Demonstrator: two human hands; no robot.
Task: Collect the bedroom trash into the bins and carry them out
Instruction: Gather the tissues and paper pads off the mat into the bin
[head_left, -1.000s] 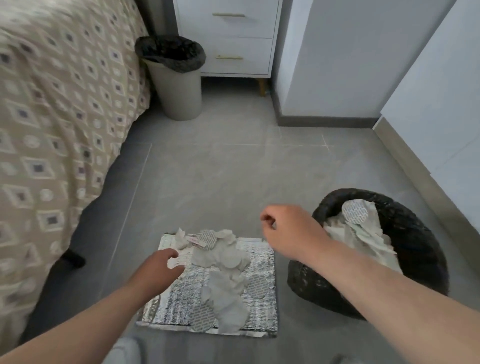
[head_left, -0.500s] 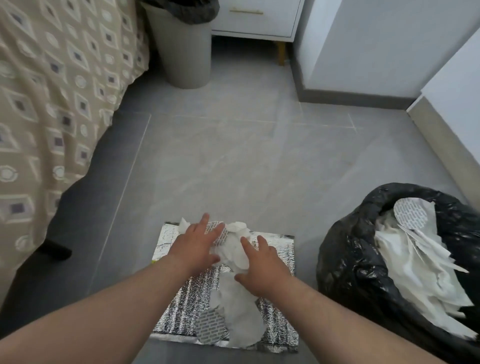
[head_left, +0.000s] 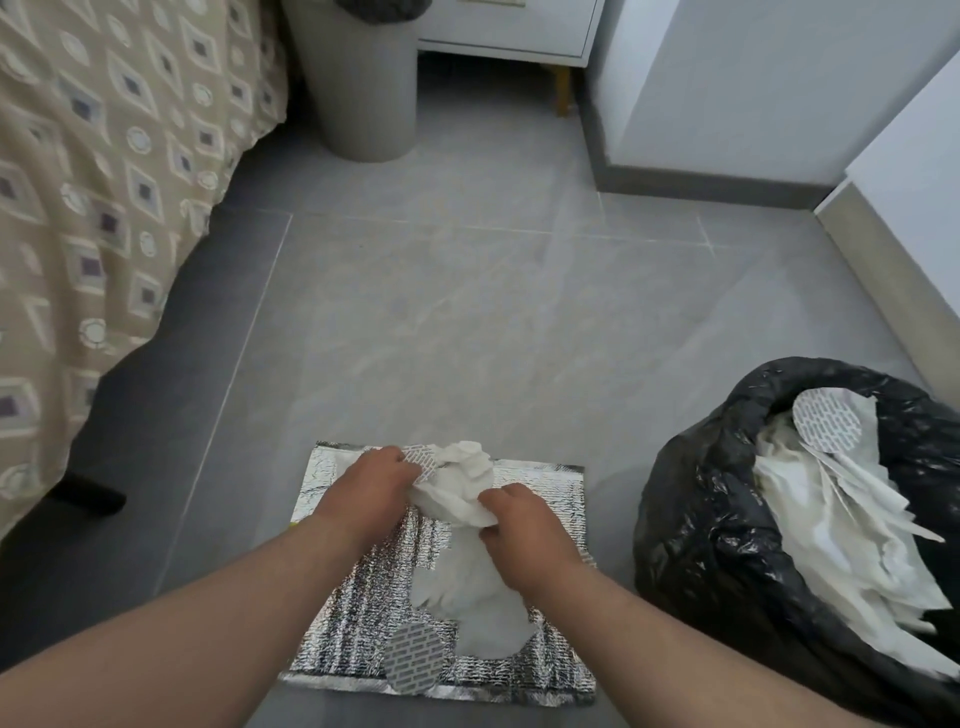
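Both hands work in the head view: my left hand (head_left: 375, 486) and right hand (head_left: 524, 532) bunch white paper scraps (head_left: 457, 488) on the foil sheet (head_left: 545, 499); the black-lined bin (head_left: 727, 519) at right is part-filled, loose scraps and carrying remain

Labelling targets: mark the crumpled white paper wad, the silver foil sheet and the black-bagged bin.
crumpled white paper wad (head_left: 464, 480), head view, its bunched top.
silver foil sheet (head_left: 545, 491), head view, bare right part.
black-bagged bin (head_left: 691, 514), head view, left outer wall.
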